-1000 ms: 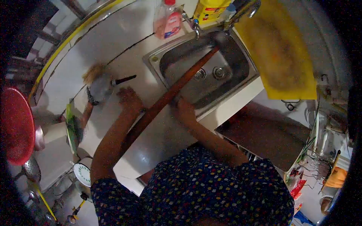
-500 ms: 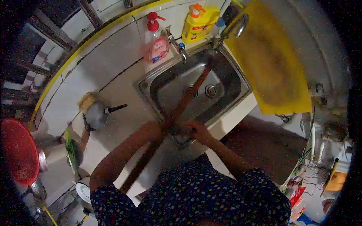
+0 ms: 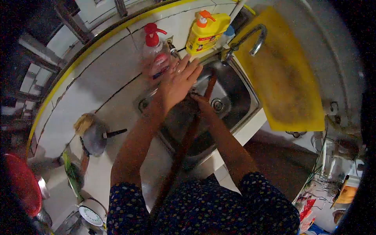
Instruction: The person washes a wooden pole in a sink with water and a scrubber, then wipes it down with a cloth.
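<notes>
My left hand (image 3: 181, 81) is raised over the back left rim of the steel sink (image 3: 241, 103), fingers stretched out. It covers the place of the small blue-handled tap; whether it touches the tap is hidden. My right hand (image 3: 201, 102) is lower, over the sink basin, with its fingers curled. Something dark lies at its fingertips, too dim to name. A long reddish-brown strip (image 3: 184, 147) runs from the basin past my right hand toward my body; I cannot tell what it is.
Behind the sink stand a red-pump soap bottle (image 3: 158, 55) and a yellow pump bottle (image 3: 207, 33). A curved faucet (image 3: 258, 39) rises at the back right beside a yellow board (image 3: 284, 78). A dark-handled pan (image 3: 94, 139) and a red basket (image 3: 21, 184) are at left.
Both hands have moved from the sink's near left corner toward the back. My left hand has risen to the tap with fingers extended; my right hand is now over the basin.
</notes>
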The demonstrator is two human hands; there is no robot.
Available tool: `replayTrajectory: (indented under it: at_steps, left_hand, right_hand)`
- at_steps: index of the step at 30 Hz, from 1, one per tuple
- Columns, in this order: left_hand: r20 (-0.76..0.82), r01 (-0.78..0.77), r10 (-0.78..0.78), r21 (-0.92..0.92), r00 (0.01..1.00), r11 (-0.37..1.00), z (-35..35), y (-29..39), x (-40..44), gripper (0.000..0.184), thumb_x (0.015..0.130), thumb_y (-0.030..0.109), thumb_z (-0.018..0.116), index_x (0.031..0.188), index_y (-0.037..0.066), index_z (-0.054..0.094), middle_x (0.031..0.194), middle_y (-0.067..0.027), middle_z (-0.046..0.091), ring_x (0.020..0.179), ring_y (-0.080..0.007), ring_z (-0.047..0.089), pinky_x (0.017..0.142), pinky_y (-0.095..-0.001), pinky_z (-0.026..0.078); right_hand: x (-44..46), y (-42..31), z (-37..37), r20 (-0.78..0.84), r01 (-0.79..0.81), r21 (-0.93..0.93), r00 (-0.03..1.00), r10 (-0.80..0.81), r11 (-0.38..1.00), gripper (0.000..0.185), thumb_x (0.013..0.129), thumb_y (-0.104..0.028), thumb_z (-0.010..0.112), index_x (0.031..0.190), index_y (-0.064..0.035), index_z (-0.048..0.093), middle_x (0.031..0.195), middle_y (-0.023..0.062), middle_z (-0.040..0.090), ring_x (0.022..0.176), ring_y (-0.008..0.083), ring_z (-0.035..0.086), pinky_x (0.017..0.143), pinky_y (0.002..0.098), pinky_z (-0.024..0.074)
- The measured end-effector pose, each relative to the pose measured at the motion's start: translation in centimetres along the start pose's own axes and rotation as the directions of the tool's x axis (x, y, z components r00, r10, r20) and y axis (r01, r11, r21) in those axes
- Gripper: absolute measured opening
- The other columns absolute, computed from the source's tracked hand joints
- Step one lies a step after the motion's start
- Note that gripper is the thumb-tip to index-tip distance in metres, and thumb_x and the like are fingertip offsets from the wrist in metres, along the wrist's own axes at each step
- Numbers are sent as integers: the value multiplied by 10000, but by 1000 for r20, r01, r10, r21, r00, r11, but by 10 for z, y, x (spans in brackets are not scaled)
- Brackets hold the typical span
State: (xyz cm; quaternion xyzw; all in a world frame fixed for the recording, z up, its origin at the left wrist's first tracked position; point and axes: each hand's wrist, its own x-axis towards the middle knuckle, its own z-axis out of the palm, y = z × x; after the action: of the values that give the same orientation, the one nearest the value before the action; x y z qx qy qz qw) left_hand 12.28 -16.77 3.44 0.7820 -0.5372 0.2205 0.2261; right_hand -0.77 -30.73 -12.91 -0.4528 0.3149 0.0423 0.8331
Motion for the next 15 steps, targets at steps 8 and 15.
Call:
replayTrajectory:
  at_steps: [8, 15]
  left_hand:
    - [251, 193, -202, 62, 947, 979, 15, 16, 36, 277, 830, 196, 591, 1092, 118, 637, 1061, -100, 613, 1064, -283, 559, 914, -448, 408]
    - [153, 618, -921, -778, 359, 112, 79, 74, -94, 223, 880, 108, 561, 1092, 91, 627, 1059, -137, 573, 994, -298, 555, 893, -426, 422]
  right_hand:
    - [22, -4, 47, -94, 42, 86, 995, -34, 995, 307, 961, -144, 476, 1241, -41, 548, 1206, 154, 583, 1108, 250, 550, 1045, 360, 344]
    - [123, 94, -50, 77, 157, -22, 985, -155, 987, 300, 894, -244, 590, 1074, -5, 591, 967, 73, 615, 846, 181, 583, 710, 289, 475]
